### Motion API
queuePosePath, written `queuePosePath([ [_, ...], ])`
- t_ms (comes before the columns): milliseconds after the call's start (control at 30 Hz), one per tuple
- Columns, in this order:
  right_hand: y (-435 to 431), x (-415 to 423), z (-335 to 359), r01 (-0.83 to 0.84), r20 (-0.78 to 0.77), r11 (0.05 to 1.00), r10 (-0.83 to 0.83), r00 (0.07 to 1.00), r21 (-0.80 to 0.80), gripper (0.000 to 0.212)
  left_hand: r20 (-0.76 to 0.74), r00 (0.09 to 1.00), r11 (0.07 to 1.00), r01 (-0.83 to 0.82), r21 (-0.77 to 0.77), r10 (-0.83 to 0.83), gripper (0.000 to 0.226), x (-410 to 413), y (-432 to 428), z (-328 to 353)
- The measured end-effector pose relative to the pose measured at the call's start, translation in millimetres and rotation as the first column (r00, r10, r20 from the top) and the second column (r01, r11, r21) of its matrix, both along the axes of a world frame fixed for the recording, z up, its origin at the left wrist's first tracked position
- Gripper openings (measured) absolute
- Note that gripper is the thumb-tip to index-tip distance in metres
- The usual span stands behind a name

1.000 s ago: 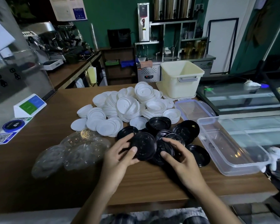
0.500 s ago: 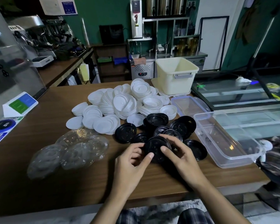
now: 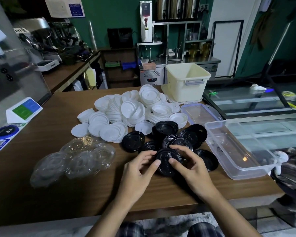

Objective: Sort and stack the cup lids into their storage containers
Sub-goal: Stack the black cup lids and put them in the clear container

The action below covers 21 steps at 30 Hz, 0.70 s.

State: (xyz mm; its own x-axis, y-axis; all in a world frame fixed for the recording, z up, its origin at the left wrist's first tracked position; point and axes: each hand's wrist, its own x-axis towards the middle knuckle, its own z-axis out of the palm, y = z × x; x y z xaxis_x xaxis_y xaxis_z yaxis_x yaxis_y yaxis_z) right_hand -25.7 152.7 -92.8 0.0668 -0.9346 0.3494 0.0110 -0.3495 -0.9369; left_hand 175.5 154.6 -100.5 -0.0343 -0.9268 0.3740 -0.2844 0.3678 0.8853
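Observation:
A black lid stack sits between my two hands just above the wooden counter. My left hand grips its left rim with thumb and curled fingers. My right hand grips the right rim the same way. Several loose black lids lie spread behind it. A heap of white lids fills the counter's middle. Clear lids lie in a pile at the left. A clear rectangular container stands open at the right.
A cream bin stands behind the white heap, with a clear container lid flat beside it. A small sign stand and blue stickers sit at the counter's left. A glass display case borders the right.
Both hands have drawn the black lid stack toward me, out of the black pile. My right hand has moved from the loose lids onto the stack's right rim.

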Motion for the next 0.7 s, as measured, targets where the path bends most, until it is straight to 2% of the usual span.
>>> queuePosePath([
  [67,-1.9,-0.6,-2.6,0.031,-0.001,0.999,-0.031,1.000,-0.013,0.034,0.217,0.973,0.981,-0.041,-0.188,0.082,0.019,6.4,-8.4,3.0],
  [133,-3.1,-0.2,-4.2,0.048,0.008,0.999,-0.048,0.999,-0.012,0.033,0.403,0.904,0.941,0.003,-0.337,0.142,0.024,16.1,-20.8,1.7],
  [200,-3.9,0.4,-4.9,0.053,0.022,0.999,-0.053,0.998,-0.003,0.033,0.551,0.823,0.925,0.094,-0.368,0.135,0.030,24.1,-30.9,-2.9],
  [300,-4.8,0.7,-5.3,0.059,0.016,0.998,-0.059,0.998,0.003,0.032,0.667,0.732,0.907,0.176,-0.382,0.139,0.028,27.2,-38.6,-4.9],
  [367,-4.5,0.5,-5.6,0.056,0.015,0.998,-0.056,0.998,0.009,0.032,0.673,0.725,0.899,0.187,-0.396,0.145,0.027,27.4,-38.7,-2.7],
  [467,-3.7,0.5,-4.9,0.057,0.009,0.998,-0.057,0.998,0.017,0.032,0.613,0.780,0.930,0.124,-0.345,0.123,0.032,29.9,-35.7,-0.6],
  [567,-3.5,0.4,-4.0,0.064,-0.004,0.998,-0.063,0.998,0.022,0.032,0.508,0.857,0.965,0.060,-0.257,0.082,0.040,33.9,-32.6,0.3],
  [700,-3.2,1.1,-4.1,0.069,0.002,0.997,-0.069,0.998,0.043,0.030,0.300,0.950,0.988,-0.037,-0.153,0.082,0.037,35.5,-24.0,4.1],
])
